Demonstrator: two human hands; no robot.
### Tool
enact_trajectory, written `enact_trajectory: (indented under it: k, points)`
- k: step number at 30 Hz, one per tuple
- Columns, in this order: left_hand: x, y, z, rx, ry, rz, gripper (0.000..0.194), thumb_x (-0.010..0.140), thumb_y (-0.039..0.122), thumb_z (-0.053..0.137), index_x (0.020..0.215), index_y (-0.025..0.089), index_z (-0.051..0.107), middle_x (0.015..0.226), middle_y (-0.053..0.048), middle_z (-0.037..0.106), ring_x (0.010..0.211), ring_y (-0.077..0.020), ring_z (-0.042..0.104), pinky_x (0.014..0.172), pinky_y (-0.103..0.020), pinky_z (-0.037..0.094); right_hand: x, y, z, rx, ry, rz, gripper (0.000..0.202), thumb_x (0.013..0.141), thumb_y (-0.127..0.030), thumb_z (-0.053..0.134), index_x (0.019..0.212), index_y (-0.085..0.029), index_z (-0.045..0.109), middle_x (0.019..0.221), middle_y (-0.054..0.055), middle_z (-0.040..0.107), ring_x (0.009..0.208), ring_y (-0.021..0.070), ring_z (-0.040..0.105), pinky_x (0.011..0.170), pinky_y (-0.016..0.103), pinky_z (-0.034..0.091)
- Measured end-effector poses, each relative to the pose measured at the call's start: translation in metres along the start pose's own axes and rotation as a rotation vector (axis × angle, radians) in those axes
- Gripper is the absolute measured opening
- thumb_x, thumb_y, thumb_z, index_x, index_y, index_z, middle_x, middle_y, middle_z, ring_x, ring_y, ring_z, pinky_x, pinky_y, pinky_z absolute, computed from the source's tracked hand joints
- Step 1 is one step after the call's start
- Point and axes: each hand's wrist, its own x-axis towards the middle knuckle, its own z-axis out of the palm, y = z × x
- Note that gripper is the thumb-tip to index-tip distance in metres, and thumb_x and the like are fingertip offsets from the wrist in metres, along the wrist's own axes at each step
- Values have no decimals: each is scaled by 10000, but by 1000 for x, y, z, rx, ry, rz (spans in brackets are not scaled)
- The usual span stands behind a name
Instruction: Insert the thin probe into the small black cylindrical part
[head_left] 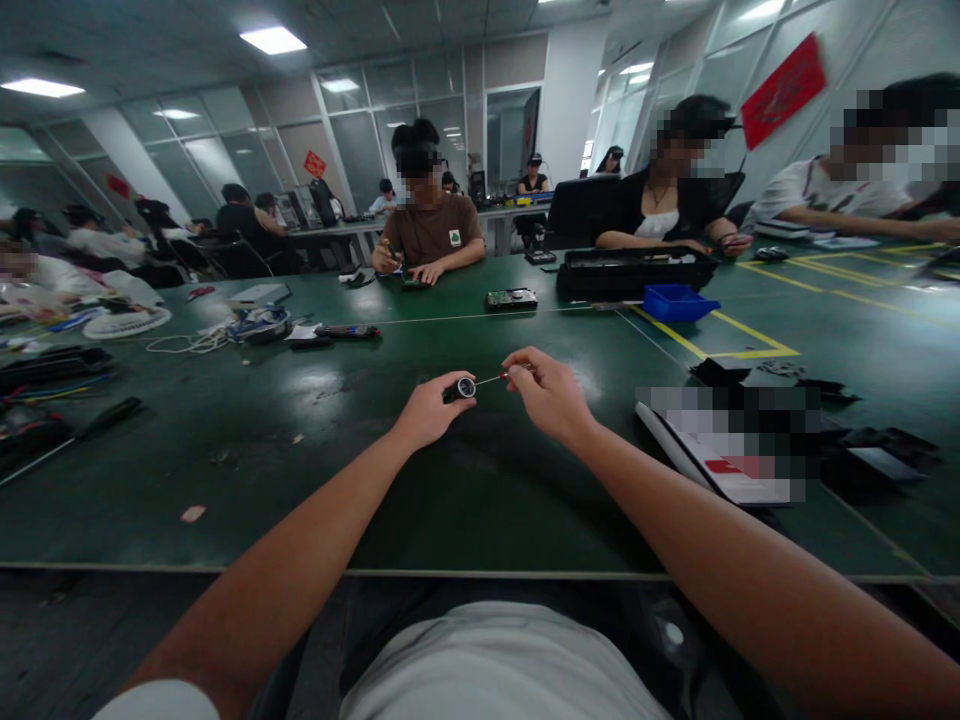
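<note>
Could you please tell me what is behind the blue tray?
Behind the blue tray is a long black case, and beyond it sits a person in a black top. The tray hides part of the case's lower front, so that bit cannot be seen.

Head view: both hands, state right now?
Left hand: closed, holding a small dark round part.
Right hand: closed, holding a thin screwdriver-like tool, its shaft toward the part.

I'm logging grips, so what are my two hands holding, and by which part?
Left hand: a small round black piece, by its sides. Right hand: a slim metal-shafted tool, by its red handle, mostly hidden.
</note>
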Motion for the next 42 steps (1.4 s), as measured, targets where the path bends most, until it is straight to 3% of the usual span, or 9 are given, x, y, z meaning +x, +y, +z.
enact_trajectory:
  k: [5, 10, 17, 20, 23, 27, 29, 34, 42]
  points:
    - [-1, 4, -1, -4, -12, -19, 381, 826, 260, 728, 1205, 234, 703, 1206, -50, 720, 1143, -253, 643, 1052, -399, 446, 1, -1, 2, -107, 29, -4, 361, 977, -446, 435, 850, -210, 675, 688, 29, 659, 658, 185, 606, 633, 309, 383]
    - [-2, 8, -2, 12, -20, -28, 387, 833, 265, 722, 1219, 239, 697, 1215, -50, 718, 1145, -254, 642, 1054, -409, 445, 1, 2, 3, -72, 11, -48, 297, 939, -304, 467, 1180, -201, 607, 850, 49, 719, 732, 200, 640, 698, 324, 430]
    - [-2, 11, -2, 53, -36, -13, 365, 834, 276, 727, 1197, 249, 707, 1223, -45, 718, 1167, -269, 634, 1070, -425, 433, 2, 3, 4, -68, 32, 14, 250, 975, -376, 425, 1055, -228, 611, 829, 52, 712, 751, 217, 644, 713, 352, 436]
    - [-2, 12, -2, 54, -28, -20, 362, 848, 292, 709, 1208, 248, 701, 1215, -45, 719, 1141, -262, 643, 1041, -409, 452, 3, 6, 10, 81, 111, 82, 223, 937, -339, 480, 1108, -216, 551, 820, 36, 689, 750, 203, 638, 728, 352, 466]
    - [-2, 12, -4, 48, 0, -26, 380, 857, 291, 697, 1232, 235, 685, 1220, -52, 715, 1135, -256, 642, 1023, -394, 456, 7, 13, 16, 294, 129, 163, 141, 908, -353, 527, 923, -216, 557, 787, 27, 656, 706, 178, 617, 704, 339, 497]
    - [-1, 13, -7, 75, -3, 17, 391, 856, 283, 707, 1242, 237, 679, 1229, -59, 710, 1146, -259, 631, 1051, -420, 419, 12, 23, 18, 696, 114, 415, 219, 938, -395, 503, 822, -217, 554, 716, 23, 612, 604, 158, 583, 690, 363, 549]
    - [-1, 13, -7, 100, -16, 39, 379, 858, 292, 708, 1234, 246, 683, 1216, -62, 714, 1127, -264, 633, 1044, -441, 412, 14, 27, 18, 782, 129, 495, 246, 945, -412, 498, 789, -225, 533, 640, 4, 562, 547, 152, 547, 670, 372, 564]
    - [0, 13, -7, 140, -38, 39, 366, 857, 315, 713, 1217, 253, 688, 1178, -59, 728, 1090, -268, 642, 1017, -445, 416, 14, 24, 17, 534, 231, 321, 257, 948, -457, 492, 832, -232, 531, 705, 0, 603, 571, 138, 557, 608, 309, 519]
    - [0, 19, -7, 106, -39, 11, 360, 853, 307, 714, 1206, 241, 686, 1218, -60, 723, 1152, -275, 639, 1035, -440, 409, 6, 12, 15, 293, 185, 158, 227, 959, -414, 474, 875, -224, 563, 698, -6, 630, 627, 150, 596, 630, 303, 468]
